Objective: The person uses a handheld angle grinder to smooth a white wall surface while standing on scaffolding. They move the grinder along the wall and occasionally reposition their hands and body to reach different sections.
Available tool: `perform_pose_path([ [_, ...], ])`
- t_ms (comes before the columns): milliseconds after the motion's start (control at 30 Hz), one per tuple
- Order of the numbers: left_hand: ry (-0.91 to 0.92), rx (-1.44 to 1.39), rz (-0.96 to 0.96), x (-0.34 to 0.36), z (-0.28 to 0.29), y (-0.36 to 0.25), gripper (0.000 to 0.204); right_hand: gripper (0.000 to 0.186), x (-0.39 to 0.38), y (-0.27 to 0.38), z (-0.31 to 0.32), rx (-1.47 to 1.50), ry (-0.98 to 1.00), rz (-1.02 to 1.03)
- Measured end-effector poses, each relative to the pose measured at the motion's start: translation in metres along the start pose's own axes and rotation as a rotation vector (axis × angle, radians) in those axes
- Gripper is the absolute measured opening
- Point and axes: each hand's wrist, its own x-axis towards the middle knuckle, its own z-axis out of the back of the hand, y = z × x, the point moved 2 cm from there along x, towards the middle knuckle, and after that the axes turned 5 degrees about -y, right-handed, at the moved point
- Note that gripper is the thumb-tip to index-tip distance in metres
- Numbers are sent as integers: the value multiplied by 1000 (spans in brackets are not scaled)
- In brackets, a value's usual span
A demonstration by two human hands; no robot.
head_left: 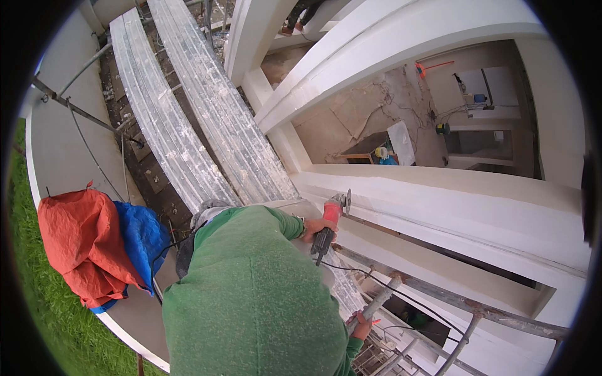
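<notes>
My left hand (pixel 311 230) is closed around the body of a red and black angle grinder (pixel 328 224). The grinder's thin disc (pixel 348 201) points up and to the right, close to a white wall ledge (pixel 401 203); I cannot tell whether it touches or spins. From the tool's lower end a black cord (pixel 411 299) trails off to the right. Lower down, my right hand (pixel 360 326) is wrapped round a grey scaffold pipe (pixel 380 299). Something small and red shows beside its fingers. My green sleeves and top (pixel 251 307) cover much of the lower middle.
Paint-spattered metal planks (pixel 169 119) run up to the far left. Orange (pixel 84 241) and blue (pixel 139 241) sheeting hangs over the low wall at left, with grass (pixel 50 319) beyond. Rusty scaffold rails (pixel 433 291) cross the lower right. A room with tools and cables shows through the opening.
</notes>
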Motion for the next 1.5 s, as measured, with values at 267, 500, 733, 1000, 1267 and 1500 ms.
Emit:
perform_pose_path([
  [267,12,-4,-2,-1,1,0,28,45,0,1,-1,-26,5,18],
  [500,43,-5,31,1,1,-1,29,44,-6,6,-7,-35,-17,23],
  [733,29,46,41,-4,3,-9,32,31,-7,20,-14,-90,-61,16],
  [1000,24,46,21,-16,-13,-16,25,39,1,7,-1,-89,-88,37],
  [1267,24,68,137,-8,6,-27,34,61,-8,2,4,171,148,-10],
  [1500,-8,38,342,-6,-9,-35,28,48,8,-9,2,-55,180,-38],
])
